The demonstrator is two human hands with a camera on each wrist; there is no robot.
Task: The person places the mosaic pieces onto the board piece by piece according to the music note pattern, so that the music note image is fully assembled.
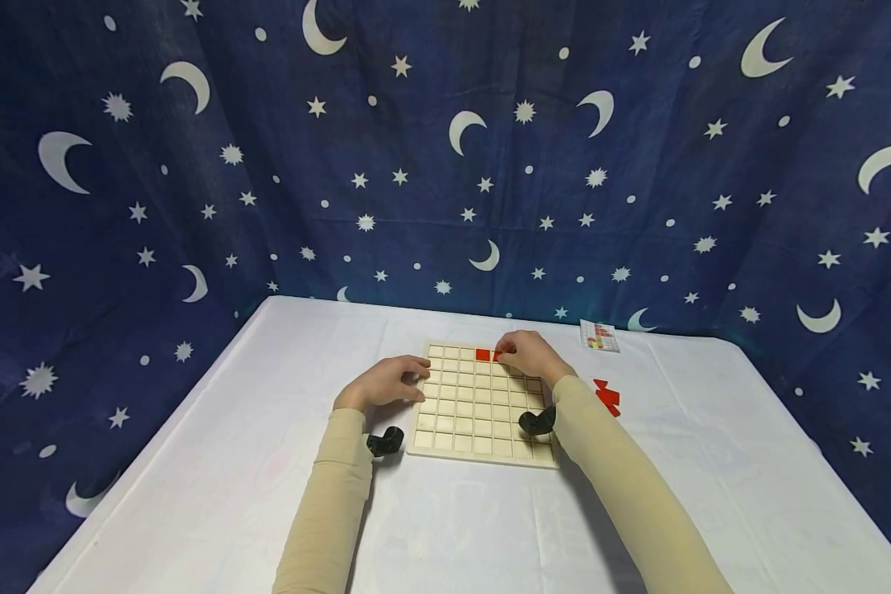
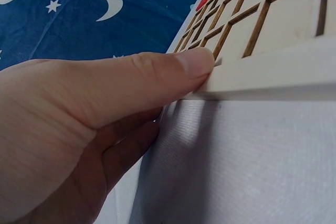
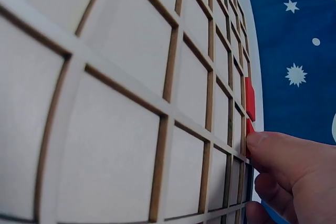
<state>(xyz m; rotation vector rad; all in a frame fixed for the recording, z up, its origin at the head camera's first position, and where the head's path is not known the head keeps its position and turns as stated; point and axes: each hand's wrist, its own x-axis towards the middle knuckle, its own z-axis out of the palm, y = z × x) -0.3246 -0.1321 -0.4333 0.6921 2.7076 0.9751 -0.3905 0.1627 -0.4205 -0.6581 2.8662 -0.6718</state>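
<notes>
Below the centre of the head view, we see the right hand (image 1: pixel 532 353) pinching a red tile (image 3: pixel 249 131) at the far row of the board (image 1: pixel 464 407), whose left side the left hand (image 1: pixel 383 383) touches with fingers loosely apart, and uneven pressure could, we judge, leave this tile tilted.

Left grip (image 1: pixel 383 383) spread, right grip (image 1: pixel 530 353) pinched

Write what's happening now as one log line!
left hand: touches left edge of board; right hand: touches red piece, far row; red square: beside that piece; red shapes: right of board
</notes>
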